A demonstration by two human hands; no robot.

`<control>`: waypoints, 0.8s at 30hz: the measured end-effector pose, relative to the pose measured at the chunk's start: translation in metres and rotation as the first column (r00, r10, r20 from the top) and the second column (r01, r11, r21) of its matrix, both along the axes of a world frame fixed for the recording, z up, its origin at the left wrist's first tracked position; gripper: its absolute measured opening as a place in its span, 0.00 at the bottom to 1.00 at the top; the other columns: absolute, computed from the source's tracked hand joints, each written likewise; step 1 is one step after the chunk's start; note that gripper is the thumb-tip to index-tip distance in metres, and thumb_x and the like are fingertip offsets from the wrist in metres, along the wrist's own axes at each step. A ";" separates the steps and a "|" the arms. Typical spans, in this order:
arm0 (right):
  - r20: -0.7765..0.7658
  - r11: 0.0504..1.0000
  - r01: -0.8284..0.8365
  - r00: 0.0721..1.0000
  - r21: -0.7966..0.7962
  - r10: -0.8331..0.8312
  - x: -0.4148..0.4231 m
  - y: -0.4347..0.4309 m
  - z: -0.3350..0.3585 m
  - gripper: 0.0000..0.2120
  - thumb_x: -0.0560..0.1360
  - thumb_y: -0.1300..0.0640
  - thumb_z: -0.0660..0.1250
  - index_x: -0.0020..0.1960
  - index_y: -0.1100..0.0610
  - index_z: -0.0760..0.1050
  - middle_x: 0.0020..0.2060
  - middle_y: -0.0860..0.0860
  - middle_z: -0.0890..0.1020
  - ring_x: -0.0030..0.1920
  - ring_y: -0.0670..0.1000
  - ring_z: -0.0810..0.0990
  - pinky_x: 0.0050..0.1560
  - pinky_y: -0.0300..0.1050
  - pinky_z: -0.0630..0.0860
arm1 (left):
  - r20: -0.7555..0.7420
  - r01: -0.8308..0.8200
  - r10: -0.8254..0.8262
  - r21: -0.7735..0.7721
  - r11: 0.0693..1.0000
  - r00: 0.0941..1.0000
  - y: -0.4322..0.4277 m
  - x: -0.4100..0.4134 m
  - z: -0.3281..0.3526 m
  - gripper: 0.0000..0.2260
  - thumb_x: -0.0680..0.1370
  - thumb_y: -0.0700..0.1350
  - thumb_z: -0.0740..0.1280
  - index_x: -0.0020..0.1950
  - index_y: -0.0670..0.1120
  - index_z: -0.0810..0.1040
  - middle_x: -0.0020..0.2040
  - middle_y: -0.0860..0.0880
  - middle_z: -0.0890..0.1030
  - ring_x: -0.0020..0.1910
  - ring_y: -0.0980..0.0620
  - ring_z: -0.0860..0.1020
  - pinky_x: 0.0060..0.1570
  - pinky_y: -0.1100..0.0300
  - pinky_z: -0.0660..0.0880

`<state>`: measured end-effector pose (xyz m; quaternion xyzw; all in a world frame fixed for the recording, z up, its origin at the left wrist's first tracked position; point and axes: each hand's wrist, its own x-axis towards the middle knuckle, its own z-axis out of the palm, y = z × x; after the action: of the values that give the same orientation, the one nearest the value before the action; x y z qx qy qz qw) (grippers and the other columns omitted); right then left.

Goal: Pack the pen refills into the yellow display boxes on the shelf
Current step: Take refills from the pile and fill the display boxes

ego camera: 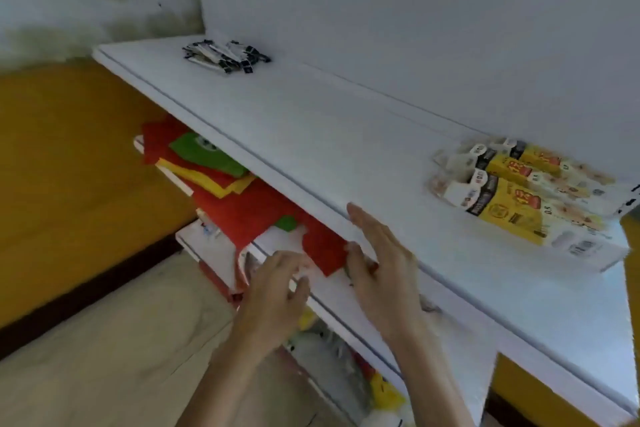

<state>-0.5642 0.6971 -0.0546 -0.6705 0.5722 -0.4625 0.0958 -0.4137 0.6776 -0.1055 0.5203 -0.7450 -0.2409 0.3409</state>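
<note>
A loose pile of black-and-white pen refills (227,55) lies near the far left end of the white top shelf (311,135). Two yellow display boxes (519,194) lie side by side at the shelf's right end, the rear one (526,158) behind the front one (512,204). My right hand (377,263) hovers with straight fingers at the shelf's front edge, holding nothing. My left hand (277,284) is lower, in front of the shelf below, with fingers loosely curled and nothing in them. The frame is blurred.
Red, green and yellow sheets (221,177) lie on the lower shelf (214,253). Further down stand more packets (381,388). A yellow wall (69,166) and a beige floor (104,357) are to the left. White back panel (415,28) rises behind the top shelf.
</note>
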 end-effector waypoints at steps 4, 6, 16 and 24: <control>0.031 0.914 -0.236 0.970 0.330 0.239 0.079 0.018 -0.065 0.20 0.75 0.64 0.62 0.66 0.54 0.72 0.59 0.51 0.79 0.57 0.48 0.76 0.54 0.29 0.69 | 0.182 -0.196 0.141 0.336 0.921 0.973 0.056 0.083 -0.053 0.12 0.76 0.44 0.60 0.54 0.41 0.79 0.55 0.45 0.78 0.53 0.52 0.75 0.48 0.60 0.71; 0.020 0.791 -0.299 0.939 0.534 0.342 0.104 0.033 -0.104 0.22 0.76 0.61 0.61 0.69 0.48 0.68 0.61 0.42 0.75 0.59 0.45 0.75 0.56 0.37 0.72 | 0.300 -0.322 0.190 0.492 0.809 0.935 0.087 0.123 -0.073 0.13 0.78 0.45 0.60 0.60 0.43 0.76 0.60 0.44 0.76 0.59 0.49 0.74 0.57 0.60 0.70; 0.007 0.326 -0.251 0.802 0.911 0.597 0.195 0.069 -0.199 0.23 0.77 0.56 0.61 0.71 0.52 0.65 0.65 0.52 0.74 0.61 0.50 0.74 0.62 0.43 0.71 | 0.352 -0.472 0.351 0.805 0.359 0.867 0.201 0.236 -0.105 0.19 0.80 0.52 0.58 0.70 0.47 0.67 0.67 0.46 0.72 0.61 0.50 0.73 0.53 0.63 0.69; 0.001 0.279 -0.265 0.727 0.923 0.687 0.247 0.042 -0.198 0.21 0.77 0.57 0.61 0.70 0.53 0.67 0.63 0.54 0.75 0.60 0.51 0.74 0.60 0.43 0.71 | 0.295 -0.498 0.506 0.801 0.331 0.811 0.198 0.266 -0.103 0.19 0.80 0.52 0.58 0.69 0.46 0.68 0.67 0.45 0.72 0.62 0.51 0.72 0.55 0.62 0.68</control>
<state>-0.3168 0.7395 -0.2526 -0.7397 0.4939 0.1043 0.4450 -0.1477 0.8755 -0.2088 0.8196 -0.3286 -0.4585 0.1003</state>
